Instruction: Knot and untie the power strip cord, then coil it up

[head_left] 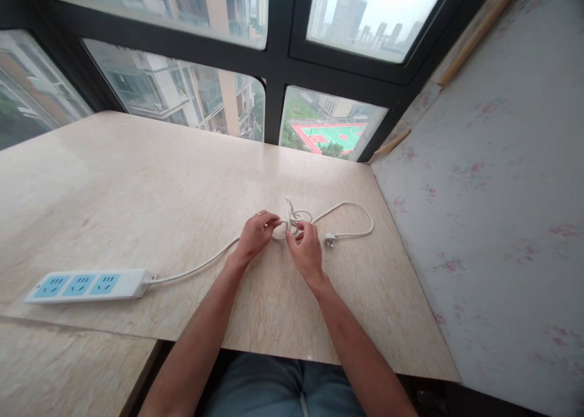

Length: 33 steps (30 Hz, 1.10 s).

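Observation:
A white power strip (86, 285) with blue socket faces lies at the left on the marble-look ledge. Its white cord (201, 269) runs right to a loose tangle of loops between my hands. My left hand (258, 233) pinches the cord at the tangle's left side; a ring is on one finger. On the other side, my right hand (305, 246) has its fingers closed on the tangled cord from the near right. Beyond it the cord curves around in a wide loop to the plug (330, 240), which rests on the ledge with its prongs toward me.
Dark-framed windows (274, 70) border the ledge at the back. A wall with floral paper (483, 192) closes off the right side. The ledge's front edge (274, 351) is close to my lap, and a lower-left slab (68, 362) adjoins it.

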Tool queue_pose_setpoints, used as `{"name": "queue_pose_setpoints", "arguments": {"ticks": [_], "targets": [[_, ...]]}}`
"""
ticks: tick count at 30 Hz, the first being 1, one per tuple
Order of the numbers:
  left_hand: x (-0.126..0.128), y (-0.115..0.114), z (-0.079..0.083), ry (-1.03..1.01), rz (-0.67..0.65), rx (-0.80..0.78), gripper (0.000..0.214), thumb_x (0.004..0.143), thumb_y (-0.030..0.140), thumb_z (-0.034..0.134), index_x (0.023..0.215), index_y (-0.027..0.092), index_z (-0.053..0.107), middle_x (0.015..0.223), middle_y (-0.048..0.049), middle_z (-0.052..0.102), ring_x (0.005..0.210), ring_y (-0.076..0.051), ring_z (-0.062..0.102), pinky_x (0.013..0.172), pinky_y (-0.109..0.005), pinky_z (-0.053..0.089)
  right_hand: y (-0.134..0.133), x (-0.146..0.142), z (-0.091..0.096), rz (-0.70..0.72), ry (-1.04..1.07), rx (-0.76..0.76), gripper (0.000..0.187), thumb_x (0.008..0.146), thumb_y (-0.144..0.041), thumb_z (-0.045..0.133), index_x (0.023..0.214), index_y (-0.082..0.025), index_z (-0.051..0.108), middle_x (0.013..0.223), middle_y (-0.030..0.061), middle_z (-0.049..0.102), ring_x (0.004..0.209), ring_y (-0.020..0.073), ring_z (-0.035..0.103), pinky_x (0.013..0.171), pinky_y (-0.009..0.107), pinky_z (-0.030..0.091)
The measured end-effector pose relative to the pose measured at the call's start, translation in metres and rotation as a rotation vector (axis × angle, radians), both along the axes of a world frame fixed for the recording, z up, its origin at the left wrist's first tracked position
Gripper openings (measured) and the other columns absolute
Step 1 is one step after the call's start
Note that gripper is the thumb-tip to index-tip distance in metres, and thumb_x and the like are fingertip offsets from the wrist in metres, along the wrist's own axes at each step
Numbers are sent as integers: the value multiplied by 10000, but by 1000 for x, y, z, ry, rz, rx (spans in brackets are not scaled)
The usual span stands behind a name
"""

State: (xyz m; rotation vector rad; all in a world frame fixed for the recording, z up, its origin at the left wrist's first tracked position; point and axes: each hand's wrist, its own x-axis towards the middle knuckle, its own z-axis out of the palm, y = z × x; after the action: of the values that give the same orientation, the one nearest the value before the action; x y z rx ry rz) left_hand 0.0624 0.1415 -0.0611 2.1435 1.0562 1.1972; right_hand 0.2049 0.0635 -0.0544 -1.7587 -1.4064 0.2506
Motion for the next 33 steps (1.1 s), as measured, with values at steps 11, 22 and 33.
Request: {"name": "queue_pose_setpoints", "arguments": {"ticks": [11,22,33], "targets": [[1,-12,8,-244,12,-162,47,890,201,516,871,192,558,807,-45,683,788,-178,688,665,-280,505,15,22,-1,-114,321,-30,205,712,-343,619,824,-175,653,708,13,665,609,163,598,614,265,451],[0,-13,7,-59,134,16,396,767,94,532,1152,181,528,995,-79,624,923,-203,641,848,-379,523,20,28,-10,-91,616,63,173,698,-325,599,764,-166,609,627,-26,576,550,130,537,543,237,442],[15,-20,15,340,60,341,230,892,179,570,1060,272,697,1007,-84,677,977,-238,585,852,-397,435,17,26,-15,-27,520,83,240,744,-394,607,802,-162,622,661,-18,595,580,128,549,555,227,449]]}}
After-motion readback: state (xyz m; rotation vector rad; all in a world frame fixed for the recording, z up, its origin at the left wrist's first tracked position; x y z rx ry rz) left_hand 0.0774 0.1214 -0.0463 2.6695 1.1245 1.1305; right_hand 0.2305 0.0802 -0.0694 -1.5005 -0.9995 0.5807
